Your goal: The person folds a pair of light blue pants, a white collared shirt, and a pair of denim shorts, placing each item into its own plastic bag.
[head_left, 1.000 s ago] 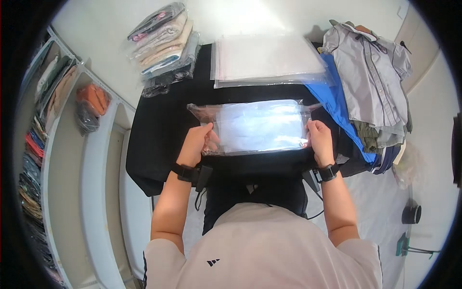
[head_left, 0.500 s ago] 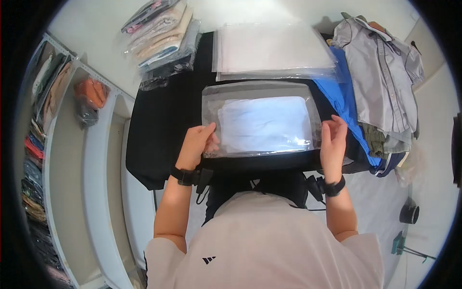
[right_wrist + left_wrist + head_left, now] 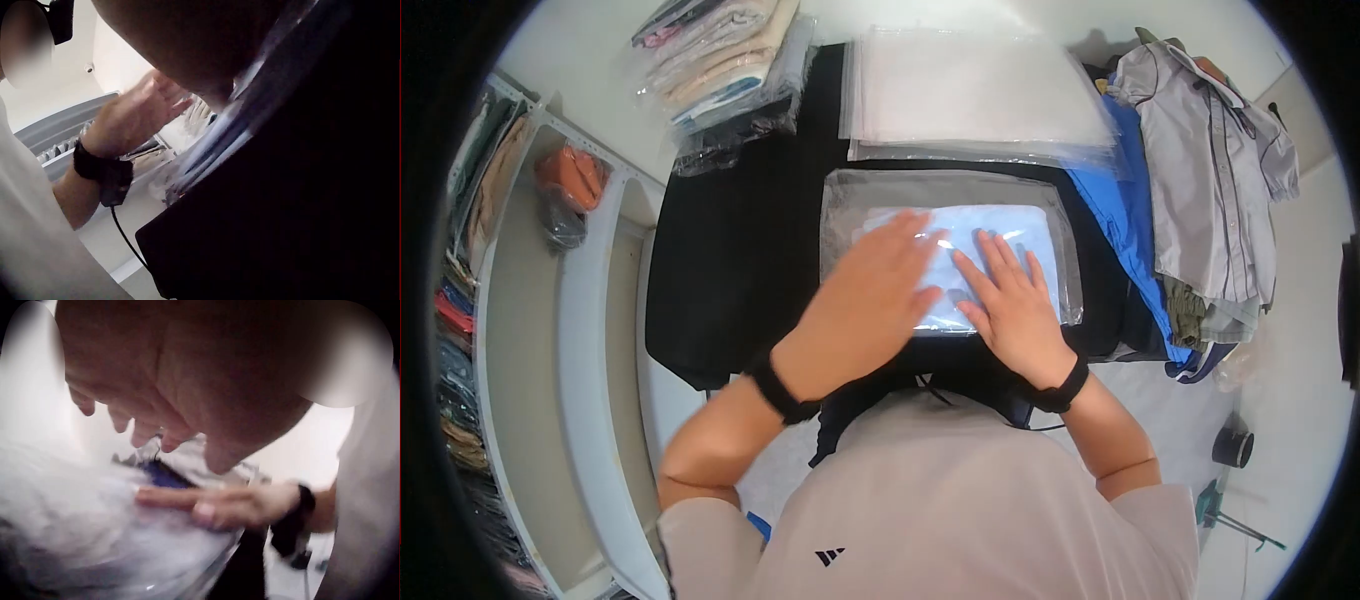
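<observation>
A folded light blue garment (image 3: 1032,228) lies inside a clear plastic bag (image 3: 845,195) on the black-covered table. The right hand (image 3: 1018,318) rests flat on its right part, fingers spread. Over the bag's left part is the left hand (image 3: 868,300), blurred, with its fingers extended; in the left wrist view this hand (image 3: 181,381) hangs above the bag (image 3: 75,531), apart from it. The right hand (image 3: 234,506) touches the plastic there. From the right wrist the left hand (image 3: 140,115) appears raised beside the bag's edge.
Flat clear bags (image 3: 980,90) are stacked at the table's back. Bagged clothes (image 3: 725,60) form a pile at the back left. Blue cloth (image 3: 1125,190) and a grey shirt (image 3: 1200,170) lie on the right. Shelves (image 3: 585,330) stand along the left.
Both hands have left the bag's side edges and come inward over it, the right now flat on the garment. The bag, earlier drawn in at its sides, lies spread out.
</observation>
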`<action>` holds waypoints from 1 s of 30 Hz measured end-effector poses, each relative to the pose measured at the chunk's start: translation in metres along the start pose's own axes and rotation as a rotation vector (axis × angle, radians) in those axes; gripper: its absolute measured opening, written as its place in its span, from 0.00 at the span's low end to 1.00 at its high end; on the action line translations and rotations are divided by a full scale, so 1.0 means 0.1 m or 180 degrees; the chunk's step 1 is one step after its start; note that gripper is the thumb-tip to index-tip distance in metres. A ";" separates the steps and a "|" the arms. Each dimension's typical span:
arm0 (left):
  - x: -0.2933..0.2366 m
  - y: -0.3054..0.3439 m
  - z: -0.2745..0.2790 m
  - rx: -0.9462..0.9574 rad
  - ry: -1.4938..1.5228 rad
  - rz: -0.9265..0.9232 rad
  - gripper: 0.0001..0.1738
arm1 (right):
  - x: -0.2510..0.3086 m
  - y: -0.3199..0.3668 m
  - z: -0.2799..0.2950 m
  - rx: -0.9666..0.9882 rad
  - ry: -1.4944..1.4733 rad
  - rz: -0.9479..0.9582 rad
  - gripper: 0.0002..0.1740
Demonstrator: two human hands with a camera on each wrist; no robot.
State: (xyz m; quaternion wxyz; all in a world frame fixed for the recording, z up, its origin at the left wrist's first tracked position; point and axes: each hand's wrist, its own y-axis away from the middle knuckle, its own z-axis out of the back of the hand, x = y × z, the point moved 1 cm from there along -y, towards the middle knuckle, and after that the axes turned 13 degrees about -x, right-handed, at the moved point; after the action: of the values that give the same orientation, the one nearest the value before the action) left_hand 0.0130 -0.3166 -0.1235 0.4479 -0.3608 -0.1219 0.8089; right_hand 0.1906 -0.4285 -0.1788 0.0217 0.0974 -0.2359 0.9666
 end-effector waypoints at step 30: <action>0.47 0.04 -0.55 0.1344 -0.0421 -0.1176 0.38 | -0.32 -0.08 -0.10 0.0379 0.0077 0.0100 0.30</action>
State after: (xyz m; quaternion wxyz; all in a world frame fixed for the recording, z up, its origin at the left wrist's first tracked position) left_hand 0.0332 -0.2872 -0.1871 0.6439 -0.1777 -0.0434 0.7429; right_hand 0.2208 -0.4169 -0.1899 0.0036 0.0831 -0.1792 0.9803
